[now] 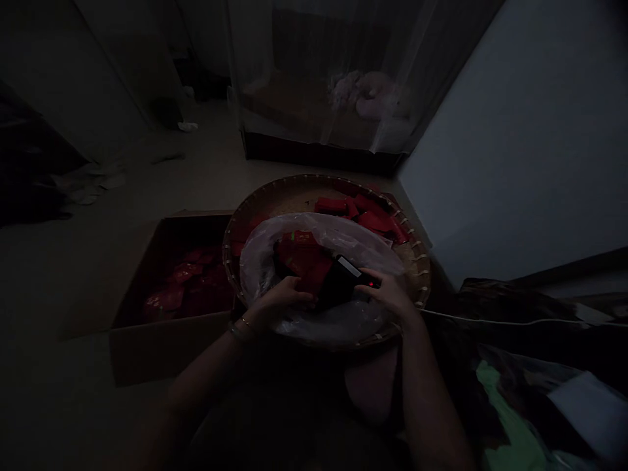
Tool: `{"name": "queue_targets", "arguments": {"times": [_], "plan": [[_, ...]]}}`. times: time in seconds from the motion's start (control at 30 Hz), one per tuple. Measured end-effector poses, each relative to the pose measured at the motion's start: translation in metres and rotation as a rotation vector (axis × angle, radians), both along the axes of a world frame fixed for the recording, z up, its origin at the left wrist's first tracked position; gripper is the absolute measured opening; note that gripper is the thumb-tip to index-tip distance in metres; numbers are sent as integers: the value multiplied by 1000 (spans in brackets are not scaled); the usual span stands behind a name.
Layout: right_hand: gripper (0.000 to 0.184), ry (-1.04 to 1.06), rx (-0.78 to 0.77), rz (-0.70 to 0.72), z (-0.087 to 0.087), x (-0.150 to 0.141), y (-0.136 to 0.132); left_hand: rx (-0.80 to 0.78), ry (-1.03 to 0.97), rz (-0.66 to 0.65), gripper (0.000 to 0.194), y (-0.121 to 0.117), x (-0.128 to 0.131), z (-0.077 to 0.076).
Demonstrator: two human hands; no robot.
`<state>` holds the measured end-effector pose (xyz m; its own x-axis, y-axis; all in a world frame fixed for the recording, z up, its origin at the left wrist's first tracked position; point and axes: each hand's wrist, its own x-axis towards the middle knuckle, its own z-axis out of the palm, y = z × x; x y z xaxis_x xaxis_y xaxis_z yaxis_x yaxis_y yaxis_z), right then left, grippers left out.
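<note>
The room is very dark. A round woven basket tray [417, 252] rests on my lap. Lying in it is a clear plastic bag [338, 235] with red packets [304, 258] inside. My left hand [282, 297] presses on the bag and red packets, fingers curled over them. My right hand [390, 294] is closed on a black handheld device [343, 278] with a small red light, held against the bag's edge. More loose red packets [366, 212] lie at the tray's far side.
A cardboard box [147, 347] holding several red packets stands on the floor to the left. A wall rises on the right. A net-draped bed [324, 104] stands beyond. A cable [490, 319] and cloth lie at the right.
</note>
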<state>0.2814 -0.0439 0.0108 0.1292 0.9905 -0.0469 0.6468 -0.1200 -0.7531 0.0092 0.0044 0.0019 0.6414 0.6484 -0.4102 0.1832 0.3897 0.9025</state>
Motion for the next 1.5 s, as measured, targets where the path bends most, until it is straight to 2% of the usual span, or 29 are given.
{"name": "queue_targets", "arguments": {"times": [0.1, 0.2, 0.33, 0.47, 0.6, 0.8, 0.93, 1.1, 1.33, 1.5], "plan": [[48, 58, -37, 4, 14, -7, -1, 32, 20, -49, 22, -1, 5, -2], [45, 92, -42, 20, 19, -20, 1, 54, 30, -65, 27, -2, 10, -7], [34, 94, 30, 29, 16, -31, 4, 111, 104, -86, 22, -4, 12, -7], [34, 67, 63, 21, 10, -32, 4, 147, 120, -120, 15, -5, 10, 0], [37, 81, 22, -6, 9, -30, 4, 144, 90, -132, 18, -5, 9, 1], [44, 211, -121, 40, 19, -22, 5, 77, 63, -117, 27, -1, 8, -12], [50, 280, -184, 39, 19, -14, 4, 27, 49, -119, 27, -1, 7, -15], [53, 275, -131, -18, 15, -12, 4, 13, 47, -110, 28, -2, 8, -16], [36, 138, 76, -6, 11, -32, 3, 64, 75, -107, 27, -1, 9, -17], [41, 190, -12, 29, 14, -28, 3, 56, 56, -129, 28, -1, 8, -17]]}}
